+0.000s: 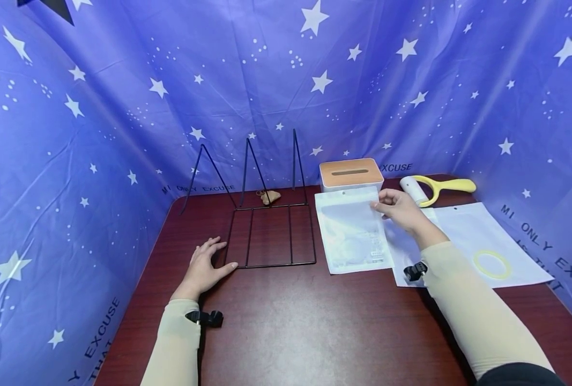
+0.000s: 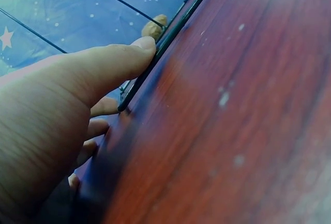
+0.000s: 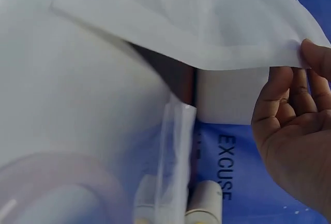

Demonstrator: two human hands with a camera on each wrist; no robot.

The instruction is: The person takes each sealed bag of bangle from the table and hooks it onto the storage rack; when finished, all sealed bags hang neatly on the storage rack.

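Observation:
My right hand [image 1: 401,212] pinches the upper right edge of a white plastic pouch [image 1: 355,233]. In the right wrist view, the thumb lies on the pouch's face [image 3: 232,22] with the fingers behind it. My left hand [image 1: 206,268] rests at the front left corner of a black wire rack [image 1: 276,266]. Its thumb [image 2: 121,61] touches the front wire, while the other fingers spread beside the rack's left side. Three pointed wire uprights rise along the rack's back. Larger white pouches [image 1: 459,230] lie on the right, and a pale yellow ring [image 1: 492,264] shows on one of them.
Behind the pouch stands a tissue box [image 1: 350,167] with a wooden lid. A yellow-handled lint roller [image 1: 440,187] lies at the back right. A small tan object [image 1: 270,197] is behind the rack. Starry blue curtains [image 1: 247,64] hang around the dark red table [image 1: 305,321].

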